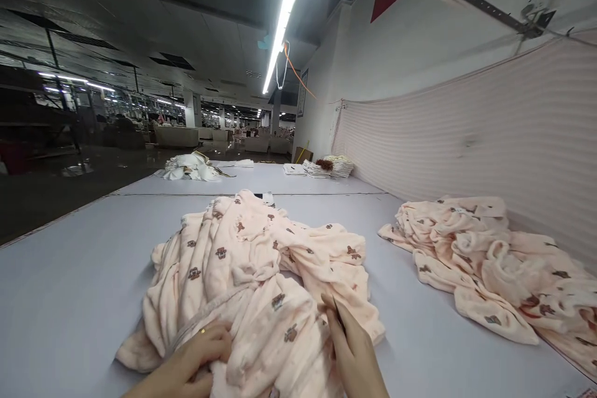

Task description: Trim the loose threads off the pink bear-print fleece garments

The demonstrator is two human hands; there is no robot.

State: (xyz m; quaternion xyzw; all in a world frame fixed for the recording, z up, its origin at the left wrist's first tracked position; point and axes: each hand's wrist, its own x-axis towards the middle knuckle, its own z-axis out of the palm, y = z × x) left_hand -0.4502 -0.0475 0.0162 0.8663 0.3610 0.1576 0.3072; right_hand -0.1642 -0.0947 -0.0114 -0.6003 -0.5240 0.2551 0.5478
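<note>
A heap of pale pink fleece garments (252,273) with small brown bear prints lies in front of me on the table. At the heap's lower left, my left hand (200,351) has its fingers curled into the fleece, closed on a fold beside a greyish-pink edge band. A ring shows on one finger. My right hand (349,342) rests against the right side of the same heap, fingers closed around a thin dark pointed tool (339,314). Most of that tool is hidden in the hand, so its kind is unclear.
A second pile of the same pink fleece (485,255) lies to the right. White cloth (191,166) and stacked folded pieces (340,166) lie at the far end of the pale table (65,273). A striped pink sheet (466,130) hangs along the right wall.
</note>
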